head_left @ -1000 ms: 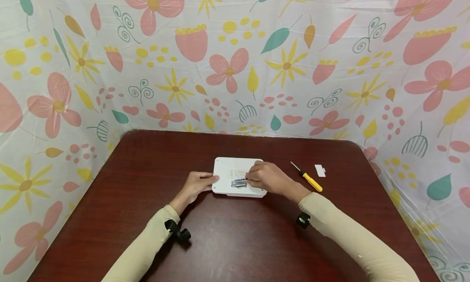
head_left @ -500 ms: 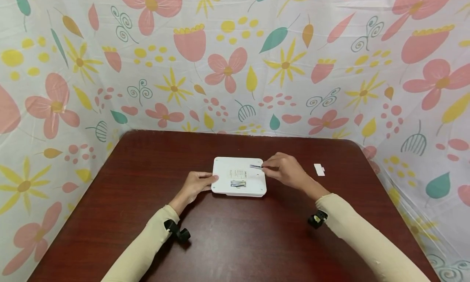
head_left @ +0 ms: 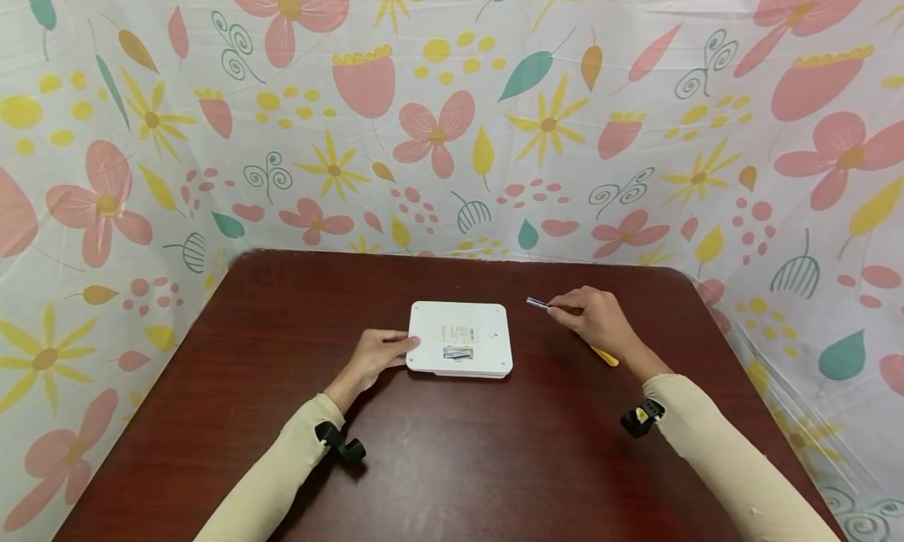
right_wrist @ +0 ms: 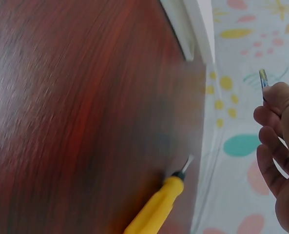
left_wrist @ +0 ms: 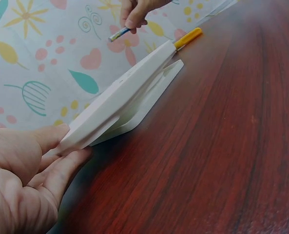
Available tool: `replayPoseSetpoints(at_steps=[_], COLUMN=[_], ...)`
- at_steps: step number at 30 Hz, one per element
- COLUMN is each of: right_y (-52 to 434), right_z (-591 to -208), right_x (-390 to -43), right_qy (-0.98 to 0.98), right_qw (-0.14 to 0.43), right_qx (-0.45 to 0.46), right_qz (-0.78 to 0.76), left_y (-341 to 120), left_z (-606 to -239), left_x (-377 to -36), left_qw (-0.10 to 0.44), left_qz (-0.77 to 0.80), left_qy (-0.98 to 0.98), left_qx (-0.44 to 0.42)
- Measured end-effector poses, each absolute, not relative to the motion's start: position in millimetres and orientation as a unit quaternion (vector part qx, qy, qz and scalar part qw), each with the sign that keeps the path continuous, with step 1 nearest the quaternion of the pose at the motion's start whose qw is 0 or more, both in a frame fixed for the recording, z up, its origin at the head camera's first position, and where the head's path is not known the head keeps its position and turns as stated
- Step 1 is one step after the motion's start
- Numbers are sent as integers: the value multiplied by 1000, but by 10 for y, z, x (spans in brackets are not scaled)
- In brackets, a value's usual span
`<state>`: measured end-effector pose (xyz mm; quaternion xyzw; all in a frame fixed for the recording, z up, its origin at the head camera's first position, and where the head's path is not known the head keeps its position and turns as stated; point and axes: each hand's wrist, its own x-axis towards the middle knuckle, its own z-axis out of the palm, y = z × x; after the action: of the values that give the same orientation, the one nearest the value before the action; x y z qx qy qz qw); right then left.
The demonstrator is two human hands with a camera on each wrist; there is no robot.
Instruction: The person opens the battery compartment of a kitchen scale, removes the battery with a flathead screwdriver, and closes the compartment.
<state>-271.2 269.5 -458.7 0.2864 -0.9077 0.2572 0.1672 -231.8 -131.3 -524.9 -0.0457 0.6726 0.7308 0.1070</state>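
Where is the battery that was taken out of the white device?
The battery is pinched in the right hand, right of the white device, above the yellow screwdriver.

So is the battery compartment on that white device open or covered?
Open: the white device lies bottom-up, batteries exposed; the right hand pinches one battery.
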Motion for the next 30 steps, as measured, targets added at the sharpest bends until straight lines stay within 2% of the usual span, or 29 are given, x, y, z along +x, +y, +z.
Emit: replayPoseSetpoints(at_steps=[12, 30], right_y=[2918, 2890], right_z=[-4800, -4956], right_x=[-2789, -2766], right_qy=[-926, -944], right_qw=[141, 86], right_qx=[255, 254], right_qz=[241, 193], left_y=[-1311, -1307], left_z=[-5254, -5253], left_x=[-2321, -2314], left_qw=[103, 105], left_qz=[728, 732], left_qy=[676, 672], left_qx=[-44, -37])
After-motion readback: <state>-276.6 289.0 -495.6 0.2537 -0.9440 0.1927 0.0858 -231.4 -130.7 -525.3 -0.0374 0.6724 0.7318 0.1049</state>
